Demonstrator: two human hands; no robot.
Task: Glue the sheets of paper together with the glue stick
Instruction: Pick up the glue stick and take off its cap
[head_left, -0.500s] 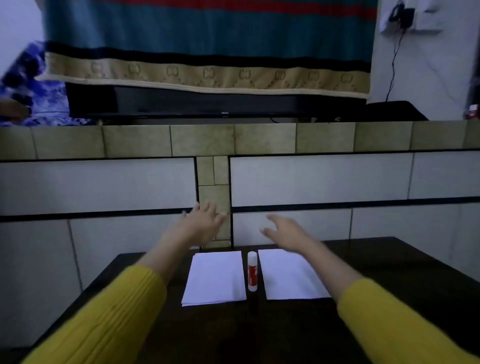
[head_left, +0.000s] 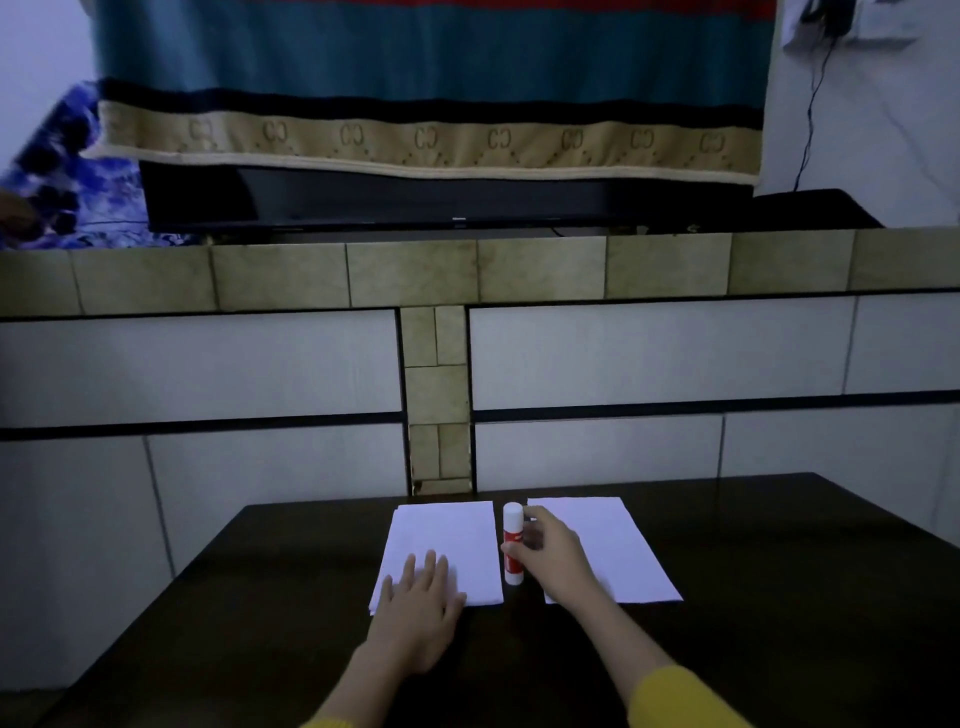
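Left hand (head_left: 418, 597) lies flat on the left sheet (head_left: 447, 540), fingers straight and spread, pressing its near corner to the dark table (head_left: 779, 597). Right hand (head_left: 553, 553) is at the glue stick (head_left: 512, 543), fingers curled against its right side, thumb at its red label, so it looks like a grip (though how firm I cannot tell). The stick lies on the table in the gap between the two sheets, white cap pointing away. The right sheet (head_left: 618, 551) lies flat under the right wrist. Yellow sleeves (head_left: 685, 701) show at the bottom edge. Tiled wall (head_left: 208, 364) stands behind the table.
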